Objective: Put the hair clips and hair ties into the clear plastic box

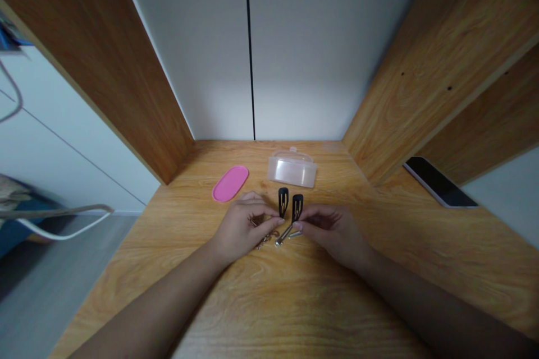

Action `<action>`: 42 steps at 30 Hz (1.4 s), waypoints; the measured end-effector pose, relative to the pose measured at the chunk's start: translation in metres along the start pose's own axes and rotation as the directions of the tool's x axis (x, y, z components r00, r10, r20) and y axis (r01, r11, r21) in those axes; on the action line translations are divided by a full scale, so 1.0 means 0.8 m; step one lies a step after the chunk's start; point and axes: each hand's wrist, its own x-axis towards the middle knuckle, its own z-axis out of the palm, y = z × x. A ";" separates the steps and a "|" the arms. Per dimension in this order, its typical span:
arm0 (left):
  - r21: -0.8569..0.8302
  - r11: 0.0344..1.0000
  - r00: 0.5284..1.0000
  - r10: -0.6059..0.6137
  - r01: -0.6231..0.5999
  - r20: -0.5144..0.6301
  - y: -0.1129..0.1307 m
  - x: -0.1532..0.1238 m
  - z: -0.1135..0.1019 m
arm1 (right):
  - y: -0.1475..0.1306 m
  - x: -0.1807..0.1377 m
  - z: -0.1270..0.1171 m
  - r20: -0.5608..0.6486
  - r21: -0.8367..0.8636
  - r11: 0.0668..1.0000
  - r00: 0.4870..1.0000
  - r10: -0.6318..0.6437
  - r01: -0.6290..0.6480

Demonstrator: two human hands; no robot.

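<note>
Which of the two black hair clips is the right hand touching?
The right-hand black clip: the right hand has its fingertips at that clip's lower end. The other black clip lies just left of it, nearer the left hand.

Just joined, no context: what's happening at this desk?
A person works at a wooden desk with both bare hands. The left hand and right hand meet over two black hair clips and some small silver clips, fingertips pinching at them. Behind lie a pink lid and a clear plastic box; a phone rests to the right.
</note>
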 end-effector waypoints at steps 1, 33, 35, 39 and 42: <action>0.010 1.000 1.000 0.019 -0.019 0.005 -0.001 0.000 0.001 | 0.002 0.000 0.000 0.014 -0.002 1.000 1.000 0.001 -0.001; 0.133 0.991 0.998 0.041 -0.035 -0.044 -0.001 -0.001 -0.003 | 0.002 0.011 -0.030 0.082 -0.427 0.791 0.890 -0.448 0.438; 0.132 0.991 0.996 -0.008 0.020 -0.094 -0.004 -0.001 -0.003 | -0.001 0.017 -0.039 0.037 -0.564 0.693 0.852 -0.522 0.449; 0.097 0.989 0.982 -0.093 0.109 -0.164 -0.009 -0.002 -0.001 | 0.002 0.028 -0.051 -0.037 -0.754 0.577 0.855 -0.517 0.316; 0.064 0.985 0.969 -0.145 0.161 -0.202 -0.012 -0.002 0.000 | 0.012 0.036 -0.055 -0.028 -0.816 0.533 0.907 -0.420 0.222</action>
